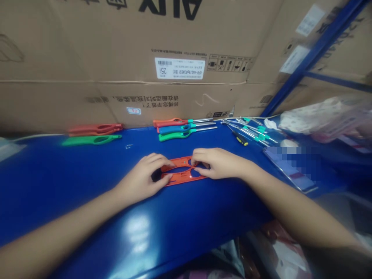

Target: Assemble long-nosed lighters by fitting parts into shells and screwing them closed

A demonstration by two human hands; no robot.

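Note:
Two orange plastic handle shells (183,171) lie side by side on the blue table (72,182), right in front of me. My left hand (145,176) rests on their left end, fingers curled down over the plastic. My right hand (216,162) covers their right end, fingertips pinched on the shells. Both hands press the pieces against the tabletop. The parts under my palms are hidden.
Finished lighters in orange, blue and green (186,129) lie at the back centre. Orange and green empty shells (93,133) lie at the back left. Metal tubes with teal ends (251,131) and a clear bag (325,116) are at right. Cardboard boxes (162,50) wall off the back.

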